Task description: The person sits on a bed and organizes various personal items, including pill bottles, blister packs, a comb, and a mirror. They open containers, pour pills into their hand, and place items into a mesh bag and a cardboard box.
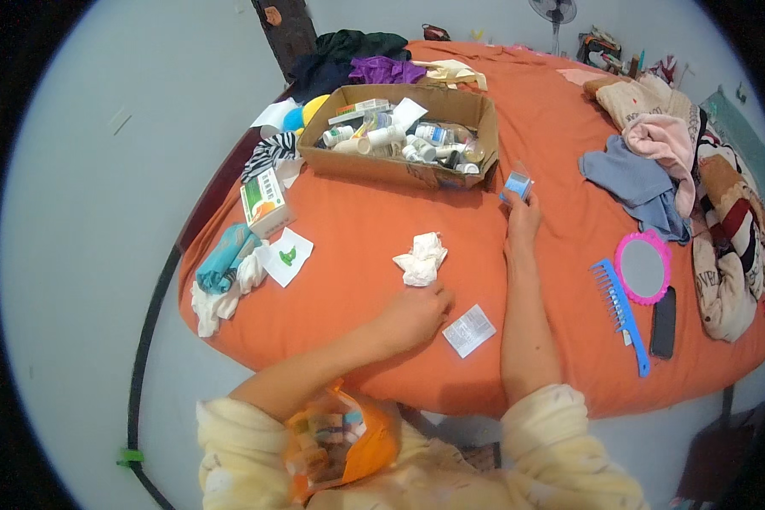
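Note:
My right hand (pixel 524 220) holds a small blue-and-white packet (pixel 518 185) upright, just right of a cardboard box (pixel 382 171) full of white bottles and small cartons. Below a crumpled white tissue (pixel 422 258), my left hand (pixel 428 312) rests on the orange sheet with its fingers curled; whether it holds anything is hidden. To its right lies a silvery printed sachet (pixel 469 331). An open orange bag (pixel 373 446) with small items inside is at my lap.
A green-and-white carton (pixel 264 203), a white paper with green pieces (pixel 287 257) and rolled teal cloth (pixel 226 258) lie left. On the right are a blue comb (pixel 621 319), a pink-framed mirror (pixel 642 268), a black phone (pixel 663 323) and piled clothes (pixel 637 175).

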The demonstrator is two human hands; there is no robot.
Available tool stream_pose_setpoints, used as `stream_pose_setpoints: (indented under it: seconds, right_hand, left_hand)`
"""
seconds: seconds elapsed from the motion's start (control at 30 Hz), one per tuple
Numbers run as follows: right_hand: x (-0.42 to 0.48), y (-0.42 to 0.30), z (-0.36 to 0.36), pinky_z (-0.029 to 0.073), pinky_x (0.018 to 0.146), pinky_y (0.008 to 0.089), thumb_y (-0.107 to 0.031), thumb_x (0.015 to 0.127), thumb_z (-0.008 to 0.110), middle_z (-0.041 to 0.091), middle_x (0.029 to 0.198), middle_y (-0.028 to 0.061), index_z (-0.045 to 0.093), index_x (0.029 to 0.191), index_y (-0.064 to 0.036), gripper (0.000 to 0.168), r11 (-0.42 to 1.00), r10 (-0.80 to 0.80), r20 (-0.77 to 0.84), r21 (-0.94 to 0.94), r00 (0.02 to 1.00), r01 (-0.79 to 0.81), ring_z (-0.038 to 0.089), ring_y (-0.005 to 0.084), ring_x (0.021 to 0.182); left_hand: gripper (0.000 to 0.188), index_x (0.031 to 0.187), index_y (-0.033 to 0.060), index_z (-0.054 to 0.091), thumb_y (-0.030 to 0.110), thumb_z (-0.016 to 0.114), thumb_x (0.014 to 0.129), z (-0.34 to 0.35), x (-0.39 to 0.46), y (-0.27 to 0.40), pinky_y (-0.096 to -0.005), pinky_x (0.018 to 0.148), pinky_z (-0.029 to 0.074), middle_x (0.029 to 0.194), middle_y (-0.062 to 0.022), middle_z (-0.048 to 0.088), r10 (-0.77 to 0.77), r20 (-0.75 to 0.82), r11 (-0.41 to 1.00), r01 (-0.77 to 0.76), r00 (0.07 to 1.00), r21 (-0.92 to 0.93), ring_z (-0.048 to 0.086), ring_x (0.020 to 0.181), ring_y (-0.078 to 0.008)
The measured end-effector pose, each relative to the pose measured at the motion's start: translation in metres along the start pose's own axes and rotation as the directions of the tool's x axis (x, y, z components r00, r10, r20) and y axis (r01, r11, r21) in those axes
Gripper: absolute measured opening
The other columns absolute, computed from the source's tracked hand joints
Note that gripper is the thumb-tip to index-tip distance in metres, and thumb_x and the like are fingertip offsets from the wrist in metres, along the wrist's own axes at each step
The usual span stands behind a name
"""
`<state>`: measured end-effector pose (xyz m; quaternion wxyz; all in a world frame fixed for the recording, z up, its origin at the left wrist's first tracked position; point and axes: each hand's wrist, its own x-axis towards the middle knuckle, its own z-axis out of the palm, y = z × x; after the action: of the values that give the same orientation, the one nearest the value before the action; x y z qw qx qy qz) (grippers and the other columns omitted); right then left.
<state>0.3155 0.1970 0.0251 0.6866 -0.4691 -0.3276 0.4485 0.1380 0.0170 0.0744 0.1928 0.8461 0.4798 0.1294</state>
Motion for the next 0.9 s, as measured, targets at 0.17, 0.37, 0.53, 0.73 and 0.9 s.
stream_pose_setpoints:
  seconds: [0.17,0.37,0.53,0.73,0.9]
  right_hand:
    - [0.008,0.005,-0.001,0.043,0.064,0.0266,-0.015,0.074,0.065,0.058,0.085,0.0043,0.055,0.103,-0.002,0.033,0.999,-0.037,-0.045,0.020,0.998,0.037,0.053,0.0113,0.069]
    - [0.010,0.009,-0.004,0.045,0.065,0.0268,-0.013,0.076,0.063,0.057,0.087,0.0031,0.055,0.105,-0.003,0.031,1.000,-0.005,0.036,-0.028,0.999,0.006,0.055,0.0122,0.075]
    - [0.023,0.023,-0.011,0.045,0.065,0.0269,-0.013,0.078,0.062,0.057,0.089,0.0035,0.054,0.103,-0.003,0.029,0.998,-0.061,-0.005,-0.006,0.998,0.061,0.055,0.0123,0.076]
    - [-0.003,0.007,0.008,0.043,0.061,0.0258,-0.011,0.077,0.063,0.057,0.083,0.0033,0.055,0.098,-0.002,0.024,0.999,-0.011,0.004,0.033,1.000,0.011,0.053,0.0116,0.068]
    - [0.008,0.010,-0.002,0.043,0.055,0.0246,-0.010,0.076,0.064,0.057,0.078,0.0034,0.055,0.099,-0.001,0.026,0.997,-0.046,0.008,0.056,0.999,0.046,0.052,0.0106,0.061]
  left_hand:
    - [0.016,0.077,0.0030,0.056,0.018,0.058,0.082,-0.007,-0.001,0.006,-0.0381,0.061,0.045,0.076,-0.0121,0.057,0.126,0.158,0.979,-0.098,0.979,-0.177,0.057,0.070,-0.0306]
    - [0.028,0.078,-0.0008,0.057,0.026,0.053,0.084,-0.046,0.001,0.013,-0.0446,0.066,0.044,0.077,-0.0201,0.057,0.030,0.010,0.987,-0.028,1.000,-0.161,0.057,0.074,-0.0362]
    - [0.022,0.087,0.0001,0.060,0.022,0.057,0.081,-0.065,0.025,-0.050,-0.0420,0.072,0.046,0.083,-0.0178,0.060,-0.181,-0.310,0.963,0.104,0.933,-0.249,0.059,0.078,-0.0328]
    - [0.060,0.113,0.0012,0.052,0.038,0.069,0.069,-0.127,-0.006,-0.219,-0.0434,0.089,0.041,0.110,-0.0225,0.054,-0.412,-0.773,0.688,0.721,0.482,0.083,0.052,0.103,-0.0353]
    - [0.097,0.131,0.0026,0.033,0.051,0.074,0.057,-0.131,-0.021,-0.262,-0.0440,0.091,0.040,0.122,-0.0248,0.046,-0.645,-0.719,0.498,0.856,0.260,-0.138,0.049,0.111,-0.0369]
